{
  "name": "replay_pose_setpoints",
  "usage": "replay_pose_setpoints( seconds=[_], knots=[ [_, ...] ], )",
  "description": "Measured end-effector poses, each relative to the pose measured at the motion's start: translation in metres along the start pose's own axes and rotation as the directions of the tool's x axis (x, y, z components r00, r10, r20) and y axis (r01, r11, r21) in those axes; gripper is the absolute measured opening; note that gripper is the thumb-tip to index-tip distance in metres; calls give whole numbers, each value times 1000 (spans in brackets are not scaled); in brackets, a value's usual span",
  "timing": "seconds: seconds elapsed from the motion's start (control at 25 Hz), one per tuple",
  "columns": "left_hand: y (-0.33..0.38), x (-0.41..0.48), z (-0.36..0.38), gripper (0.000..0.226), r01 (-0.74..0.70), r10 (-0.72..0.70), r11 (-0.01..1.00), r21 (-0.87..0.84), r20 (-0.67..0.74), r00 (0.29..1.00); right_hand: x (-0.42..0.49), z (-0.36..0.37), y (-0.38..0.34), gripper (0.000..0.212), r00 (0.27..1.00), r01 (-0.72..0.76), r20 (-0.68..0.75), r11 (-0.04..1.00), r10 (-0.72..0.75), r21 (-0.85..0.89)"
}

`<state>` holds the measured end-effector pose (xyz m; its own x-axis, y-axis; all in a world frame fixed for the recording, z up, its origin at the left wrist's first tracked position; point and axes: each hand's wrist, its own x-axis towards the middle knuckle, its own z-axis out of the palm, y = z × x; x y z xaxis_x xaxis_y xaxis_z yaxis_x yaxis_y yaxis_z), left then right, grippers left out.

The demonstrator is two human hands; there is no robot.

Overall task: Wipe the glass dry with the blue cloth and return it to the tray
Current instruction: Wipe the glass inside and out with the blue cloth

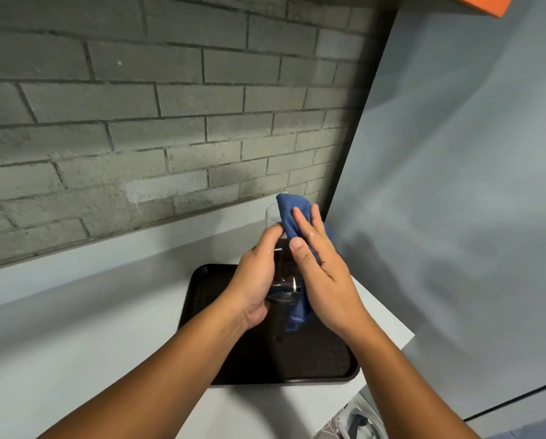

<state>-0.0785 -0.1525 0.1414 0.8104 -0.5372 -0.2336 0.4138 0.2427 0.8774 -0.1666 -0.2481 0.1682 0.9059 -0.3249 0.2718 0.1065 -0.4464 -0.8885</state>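
A clear drinking glass (282, 267) is held in the air above the black tray (221, 356), tilted with its rim pointing away from me. My left hand (256, 283) wraps around its left side near the base. My right hand (322, 274) presses the blue cloth (289, 217) flat against the glass's right side, thumb on top. One end of the cloth sticks out past my fingertips near the rim and the other end hangs below the base. Much of the glass is hidden by both hands.
The tray lies on a white counter (75, 327) near its right end. A grey brick wall (138, 122) runs behind the counter and a pale blue wall (455, 185) stands to the right. Past the counter's right edge something white lies lower down (357, 419).
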Motion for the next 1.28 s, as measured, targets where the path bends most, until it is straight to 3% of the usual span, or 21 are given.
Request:
replay_pose_setpoints(
  seconds=[0.2,0.28,0.48,0.6,0.76,0.92,1.04,1.2,1.28],
  knots=[
    [3,4,-1,44,-13,13,1000,13,5,1000,-2,3,5,76,998,-56,10,998,56,24],
    [2,5,-2,48,-16,16,1000,-1,22,1000,1,-2,-1,69,991,-130,-13,978,134,164],
    [9,9,-2,54,-9,9,999,-31,7,1000,-2,3,-5,55,998,35,-49,999,-35,-1],
    [10,6,-1,62,4,-3,999,-36,26,1000,-1,1,-2,48,994,-26,-102,988,43,155],
    [6,2,-3,71,33,-30,997,-71,48,998,-7,9,2,52,996,17,-86,1000,-15,22],
    [6,4,-1,83,-23,26,999,-45,59,998,3,3,5,50,990,-59,-114,986,77,153],
    [6,10,0,98,-57,58,998,-24,11,998,-3,7,1,47,996,-14,-90,997,21,80],
    [6,12,-4,48,-69,69,997,39,20,997,8,3,8,46,978,-137,-110,947,175,292],
    [6,17,-6,57,-61,63,995,77,-27,998,4,7,5,46,983,-95,-127,963,130,250]
  ],
)
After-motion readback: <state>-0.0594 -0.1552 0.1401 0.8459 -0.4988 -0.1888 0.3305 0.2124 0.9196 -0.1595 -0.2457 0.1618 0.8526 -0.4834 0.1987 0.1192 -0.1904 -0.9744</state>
